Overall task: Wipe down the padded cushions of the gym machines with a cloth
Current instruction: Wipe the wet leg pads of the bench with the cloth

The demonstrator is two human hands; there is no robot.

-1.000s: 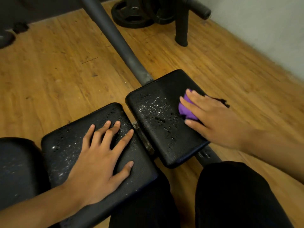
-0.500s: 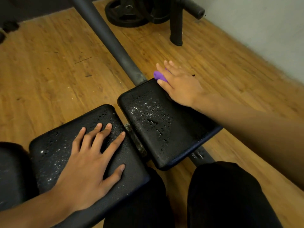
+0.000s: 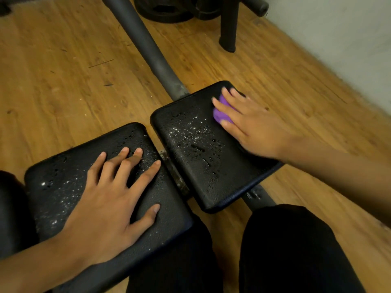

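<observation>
Two black padded cushions sit side by side, both speckled with water drops. My left hand [image 3: 110,199] lies flat with spread fingers on the left cushion [image 3: 63,166]. My right hand [image 3: 249,123] presses a purple cloth [image 3: 221,115] with straight fingers onto the far right part of the right cushion [image 3: 190,149]. Most of the cloth is hidden under the palm. The droplets on the right cushion lie mainly to the left of that hand.
A grey steel tube [image 3: 148,45] runs from the cushions up and away over the wooden floor [image 3: 63,70]. Black weight plates [image 3: 167,9] and a black post [image 3: 228,24] stand at the back. A pale wall [image 3: 338,39] borders the right. My dark-trousered legs [image 3: 285,250] are below.
My right hand with the cloth swept from the middle right of the right cushion to its far corner, then came back down the pad. My left hand stayed pressed on the left cushion.
</observation>
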